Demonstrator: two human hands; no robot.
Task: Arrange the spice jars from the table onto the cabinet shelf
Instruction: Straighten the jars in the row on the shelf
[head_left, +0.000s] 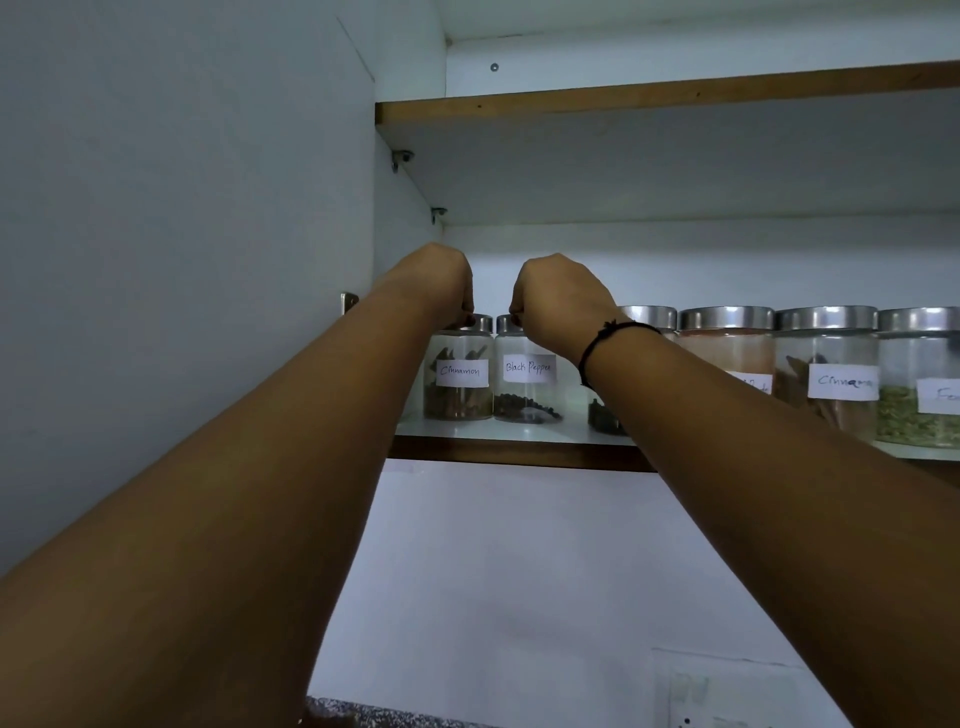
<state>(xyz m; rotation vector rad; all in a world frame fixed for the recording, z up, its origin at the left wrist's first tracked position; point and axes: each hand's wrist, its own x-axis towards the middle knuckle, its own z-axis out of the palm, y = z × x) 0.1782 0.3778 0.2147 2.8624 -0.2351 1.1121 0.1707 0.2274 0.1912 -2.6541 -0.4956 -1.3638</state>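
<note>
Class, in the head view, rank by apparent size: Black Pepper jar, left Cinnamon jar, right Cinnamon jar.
Largest: right Cinnamon jar, possibly just nearer the camera.
Then left Cinnamon jar and Black Pepper jar look alike; unranked.

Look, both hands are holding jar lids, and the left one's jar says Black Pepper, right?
No. The head view shows the Cinnamon jar under the left hand; the Black Pepper jar is under the right hand. Both hands do hold lids.

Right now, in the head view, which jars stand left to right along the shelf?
Cinnamon jar → Black Pepper jar → half-hidden jar → reddish powder jar → second Cinnamon jar → green-seed jar.
</note>
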